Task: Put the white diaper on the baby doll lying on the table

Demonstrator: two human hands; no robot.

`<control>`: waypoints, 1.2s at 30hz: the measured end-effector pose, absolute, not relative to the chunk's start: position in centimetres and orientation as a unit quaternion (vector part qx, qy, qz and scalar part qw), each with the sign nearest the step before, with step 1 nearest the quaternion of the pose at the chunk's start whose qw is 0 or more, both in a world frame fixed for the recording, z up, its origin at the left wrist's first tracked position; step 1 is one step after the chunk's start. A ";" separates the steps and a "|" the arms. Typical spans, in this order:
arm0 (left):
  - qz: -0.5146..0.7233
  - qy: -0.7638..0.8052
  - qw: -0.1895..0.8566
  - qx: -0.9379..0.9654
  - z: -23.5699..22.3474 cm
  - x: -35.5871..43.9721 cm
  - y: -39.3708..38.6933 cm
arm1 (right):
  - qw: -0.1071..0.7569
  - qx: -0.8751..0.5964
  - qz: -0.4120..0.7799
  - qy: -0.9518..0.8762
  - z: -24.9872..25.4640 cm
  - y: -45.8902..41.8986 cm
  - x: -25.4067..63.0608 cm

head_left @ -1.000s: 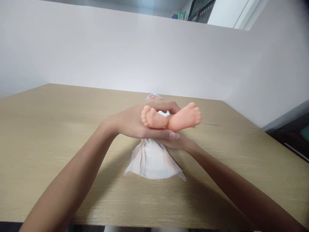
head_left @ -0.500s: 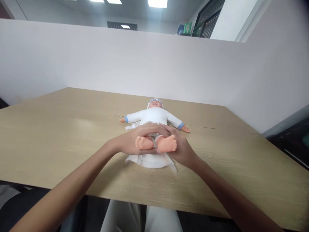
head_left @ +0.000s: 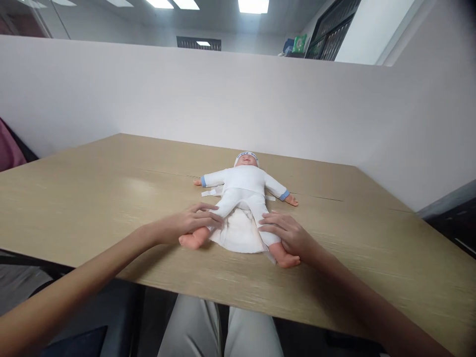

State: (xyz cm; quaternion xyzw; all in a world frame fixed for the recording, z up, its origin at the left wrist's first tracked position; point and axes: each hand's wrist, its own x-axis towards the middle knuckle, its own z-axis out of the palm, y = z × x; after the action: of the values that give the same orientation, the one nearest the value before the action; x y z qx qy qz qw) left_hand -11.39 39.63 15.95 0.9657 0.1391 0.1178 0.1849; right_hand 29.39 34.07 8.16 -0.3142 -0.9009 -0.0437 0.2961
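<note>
A baby doll (head_left: 243, 179) in white clothes with blue cuffs lies on its back, its head towards the wall. Its legs are spread apart, bare feet pointing towards me. My left hand (head_left: 195, 218) is closed over the lower leg at the left, fingers across the white trouser leg. Over the other lower leg curls my right hand (head_left: 284, 230), just above the foot. Both thumbs are mostly hidden. An unfolded white diaper (head_left: 240, 235) lies under the doll and shows between the legs. Its side tabs stick out near the waist.
The doll lies on a wooden table (head_left: 111, 198) whose front edge runs above my lap. A white partition (head_left: 223, 94) closes off the far side. Dark objects stand at the right edge, and a pink item (head_left: 9, 148) shows at the far left.
The doll's feet were held up close together between my hands. Now the legs are lowered and parted, one hand on each, and more of the diaper shows. The view has shifted slightly.
</note>
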 end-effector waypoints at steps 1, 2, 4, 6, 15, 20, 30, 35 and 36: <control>0.120 0.141 0.185 0.965 15.5 -11.5 39.5 | 0.293 -0.314 -0.044 -0.902 7.8 34.1 29.5; 0.120 0.142 0.184 0.965 15.2 -11.5 39.5 | 0.291 -0.313 -0.042 -0.903 7.6 34.2 29.5; 0.116 0.141 0.184 0.966 14.9 -11.5 39.4 | 0.288 -0.309 -0.030 -0.906 7.6 34.3 29.7; 0.113 0.141 0.191 0.965 15.1 -11.4 39.4 | 0.281 -0.309 -0.008 -0.909 8.2 34.3 29.9; 0.094 0.213 0.248 0.940 17.2 -10.0 38.8 | 0.213 -0.375 0.069 -0.900 12.1 31.8 28.3; 0.099 0.268 0.162 0.945 15.5 -8.0 37.3 | 0.190 -0.432 -0.021 -0.881 11.5 29.2 24.8; 0.211 0.315 0.189 0.906 16.2 -6.3 39.0 | 0.268 -0.498 0.005 -0.825 11.9 31.7 23.9; 0.312 0.336 0.224 0.860 17.7 -3.9 43.5 | 0.366 -0.474 0.061 -0.798 14.6 36.3 24.5; 0.322 0.338 0.229 0.854 17.9 -3.3 44.6 | 0.385 -0.478 0.073 -0.786 15.0 37.5 24.6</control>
State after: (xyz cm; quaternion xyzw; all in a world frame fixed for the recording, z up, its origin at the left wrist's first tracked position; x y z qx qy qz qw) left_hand -3.32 44.60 17.87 0.8540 0.3381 0.3225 0.2288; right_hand 24.60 37.47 14.96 -0.4784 -0.7860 0.0726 0.3848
